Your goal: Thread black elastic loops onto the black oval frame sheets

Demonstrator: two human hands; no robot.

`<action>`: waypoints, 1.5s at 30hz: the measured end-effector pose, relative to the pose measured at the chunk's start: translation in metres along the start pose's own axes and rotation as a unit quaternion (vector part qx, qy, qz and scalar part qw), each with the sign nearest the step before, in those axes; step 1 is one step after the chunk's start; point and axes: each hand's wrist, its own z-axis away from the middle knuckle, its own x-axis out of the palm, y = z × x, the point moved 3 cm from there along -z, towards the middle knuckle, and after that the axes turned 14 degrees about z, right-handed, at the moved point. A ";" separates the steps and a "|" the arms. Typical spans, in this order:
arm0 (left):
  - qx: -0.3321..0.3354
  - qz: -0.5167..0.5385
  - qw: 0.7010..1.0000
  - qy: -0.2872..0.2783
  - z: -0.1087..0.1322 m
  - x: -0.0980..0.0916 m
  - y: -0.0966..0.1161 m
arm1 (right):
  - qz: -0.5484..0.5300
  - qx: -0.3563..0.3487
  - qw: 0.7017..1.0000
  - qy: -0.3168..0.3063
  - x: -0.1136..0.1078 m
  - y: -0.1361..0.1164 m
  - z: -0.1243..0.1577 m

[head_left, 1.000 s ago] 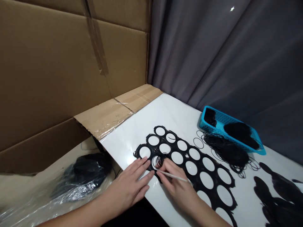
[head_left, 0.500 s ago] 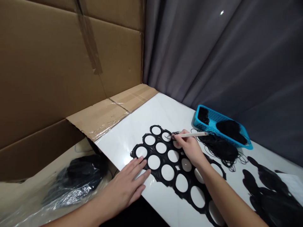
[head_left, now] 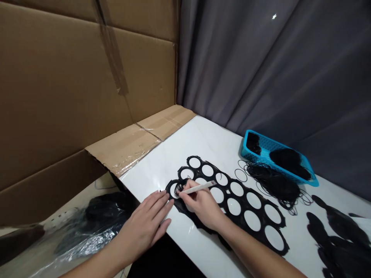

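Note:
A black sheet with several rows of round holes [head_left: 262, 222] lies on the white table. My right hand [head_left: 203, 204] is closed around a slim white pen-like tool [head_left: 201, 187], its tip at the hole in the sheet's left corner. Dark thin strands or loops [head_left: 180, 187] show by those fingertips; whether the hand pinches them I cannot tell. My left hand [head_left: 150, 216] lies flat with fingers outstretched at the table's edge, its fingertips by the same corner. Part of the sheet is hidden under my right hand and forearm.
Beyond the sheet lie tangled thin black rings [head_left: 271, 183]. Behind them stands a blue basket [head_left: 314, 180] with black pieces inside. Flat black pieces [head_left: 344, 255] are at the right. A cardboard wall [head_left: 139, 58] rises left, a grey curtain [head_left: 261, 69] behind. Plastic-wrapped black stuff [head_left: 101, 212] sits lower left.
My right hand has moved left and nearer with the tool, from the far rows to the left corner hole. My left hand has slid slightly left. The view has shifted a little.

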 end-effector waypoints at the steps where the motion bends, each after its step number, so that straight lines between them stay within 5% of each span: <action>1: -0.001 0.002 1.000 0.001 0.001 0.001 0.000 | 0.029 -0.011 1.000 0.005 0.002 -0.001 0.001; 22: 0.007 0.016 1.000 -0.010 0.000 0.003 -0.002 | 0.121 -0.083 0.988 0.050 0.011 -0.006 0.010; 27: 0.025 0.013 1.000 -0.009 -0.004 0.000 -0.003 | 0.279 -0.242 0.927 0.059 0.026 -0.014 0.025; 30: 0.039 0.006 0.999 -0.005 -0.008 -0.002 -0.004 | 0.356 -0.271 0.889 0.097 0.022 -0.013 0.015; 34: 0.062 -0.002 0.998 -0.009 -0.013 -0.007 -0.007 | 0.277 -0.138 0.923 0.230 -0.042 0.005 -0.015; 37: 0.079 -0.008 0.997 -0.022 -0.015 -0.013 -0.012 | 0.184 -0.003 0.935 0.304 -0.102 0.022 -0.011; 40: 0.069 0.010 0.997 -0.046 -0.025 -0.021 -0.014 | 0.093 0.092 0.953 0.273 -0.128 0.031 0.025; 45: -0.047 0.225 0.969 -0.090 -0.083 -0.021 0.007 | -0.127 0.171 0.970 0.114 -0.108 0.032 0.091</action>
